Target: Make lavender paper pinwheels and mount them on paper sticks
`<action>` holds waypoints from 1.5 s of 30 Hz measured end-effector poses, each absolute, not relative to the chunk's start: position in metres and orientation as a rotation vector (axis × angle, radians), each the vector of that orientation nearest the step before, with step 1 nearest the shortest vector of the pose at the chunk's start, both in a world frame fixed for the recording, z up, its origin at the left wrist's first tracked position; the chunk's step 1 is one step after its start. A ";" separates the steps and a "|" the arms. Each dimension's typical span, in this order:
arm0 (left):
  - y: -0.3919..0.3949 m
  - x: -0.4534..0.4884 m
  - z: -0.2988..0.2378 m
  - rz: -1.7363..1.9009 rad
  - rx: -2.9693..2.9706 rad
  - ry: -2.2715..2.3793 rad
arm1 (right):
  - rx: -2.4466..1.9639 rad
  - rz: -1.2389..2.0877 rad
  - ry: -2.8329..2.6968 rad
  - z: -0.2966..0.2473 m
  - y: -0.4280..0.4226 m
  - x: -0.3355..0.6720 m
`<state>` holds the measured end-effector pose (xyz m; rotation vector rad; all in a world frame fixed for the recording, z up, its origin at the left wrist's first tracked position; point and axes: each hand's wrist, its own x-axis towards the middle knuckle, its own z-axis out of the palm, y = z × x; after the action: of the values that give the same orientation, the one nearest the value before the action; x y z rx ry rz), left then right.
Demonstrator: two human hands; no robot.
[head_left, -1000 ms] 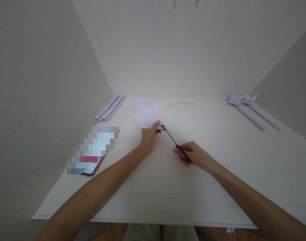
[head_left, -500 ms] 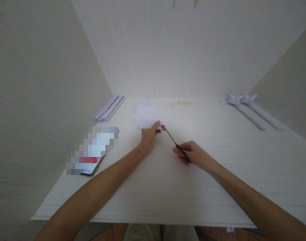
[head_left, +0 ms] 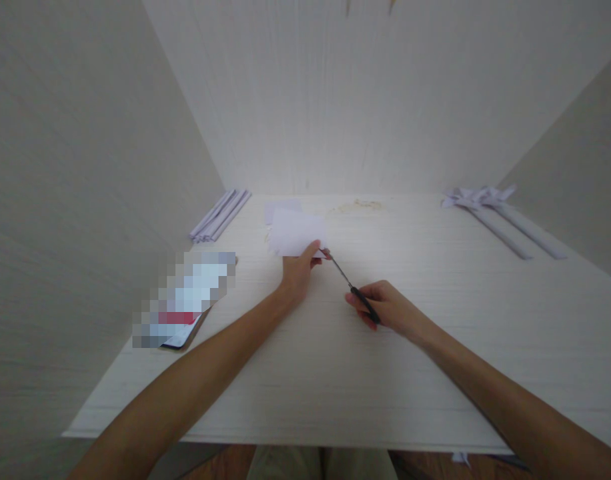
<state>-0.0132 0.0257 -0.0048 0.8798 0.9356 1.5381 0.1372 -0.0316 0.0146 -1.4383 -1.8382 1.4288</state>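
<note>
My left hand (head_left: 299,272) pinches the near edge of a small white sheet of paper (head_left: 294,231), holding it just above the white table (head_left: 335,373). My right hand (head_left: 385,305) is closed round the black handles of a pair of scissors (head_left: 350,288). The scissor blades point up and left, and their tip meets the paper's lower right corner beside my left thumb.
A bundle of folded pale paper strips (head_left: 219,214) lies at the back left by the wall. Long rolled paper pieces with a ruffled end (head_left: 500,217) lie at the back right. A blurred flat item (head_left: 188,300) rests at the left. Another paper piece (head_left: 280,207) lies behind the held sheet.
</note>
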 end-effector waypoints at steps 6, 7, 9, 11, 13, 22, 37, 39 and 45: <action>0.027 -0.013 -0.005 1.532 0.850 0.970 | -1.455 1.412 -1.837 0.009 -0.030 0.139; 0.027 -0.013 -0.005 1.531 0.856 0.969 | -1.452 1.410 -1.838 0.009 -0.030 0.139; 0.027 -0.013 -0.006 1.533 0.871 0.968 | -1.452 1.415 -1.831 0.011 -0.031 0.138; 0.027 -0.013 -0.007 1.537 0.878 0.968 | -1.449 1.432 -1.815 0.012 -0.031 0.138; 0.027 -0.012 -0.008 1.550 0.877 0.965 | -1.445 1.465 -1.787 0.014 -0.031 0.137; 0.024 -0.006 -0.008 1.594 0.834 1.021 | -1.418 1.547 -1.728 0.015 -0.032 0.135; 0.025 -0.004 -0.012 1.634 0.815 1.025 | -1.434 1.550 -1.756 0.017 -0.032 0.135; 0.024 -0.004 -0.012 1.637 0.820 1.028 | -1.429 1.552 -1.763 0.018 -0.032 0.134; 0.024 -0.004 -0.012 1.643 0.836 1.041 | -1.416 1.525 -1.793 0.016 -0.032 0.135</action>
<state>-0.0042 0.0241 -0.0122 0.8356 1.0408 1.6426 0.1349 -0.0319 0.0165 -1.4161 -1.7935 1.5249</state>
